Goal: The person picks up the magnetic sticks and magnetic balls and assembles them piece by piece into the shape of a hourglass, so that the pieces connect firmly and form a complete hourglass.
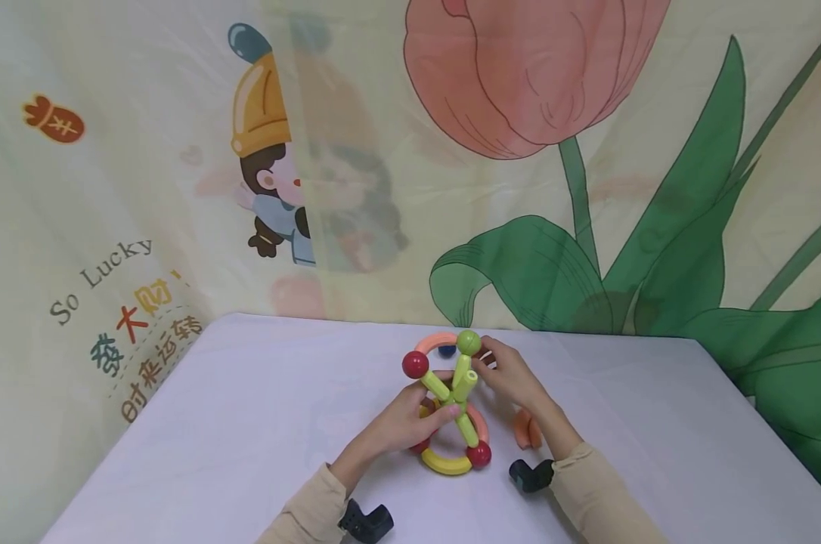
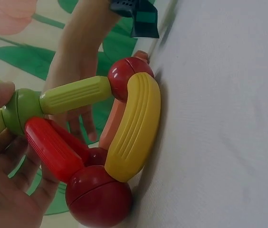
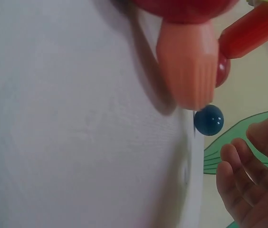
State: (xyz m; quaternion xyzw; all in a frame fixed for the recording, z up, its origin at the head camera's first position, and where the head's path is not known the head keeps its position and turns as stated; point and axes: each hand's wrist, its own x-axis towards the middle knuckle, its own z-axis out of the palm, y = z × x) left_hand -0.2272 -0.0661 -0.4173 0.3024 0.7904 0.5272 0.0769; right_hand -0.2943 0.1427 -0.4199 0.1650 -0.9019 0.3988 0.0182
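Note:
My left hand (image 1: 402, 420) holds a magnetic ball-and-stick toy by its central green ball (image 2: 23, 110), thumb on one side and fingers behind. Light green rods (image 2: 77, 95) and red rods (image 2: 53, 148) spread from that ball. At the base, red balls (image 2: 98, 195) join curved yellow (image 2: 136, 126) and pink rods. On top, another red ball (image 1: 415, 364) and a green ball (image 1: 468, 342) are linked by a curved pink rod (image 1: 434, 341). My right hand (image 1: 510, 375) is beside this upper green ball, fingers loosely bent; the right wrist view shows nothing between them.
A blue ball (image 1: 447, 350) sits on the white table (image 1: 281, 393) behind the toy. Curved orange-pink rods (image 1: 527, 429) lie to the right, near the right forearm. Black wrist mounts (image 1: 531, 476) stick out from both sleeves. A printed cloth (image 1: 356, 295) hangs behind the table.

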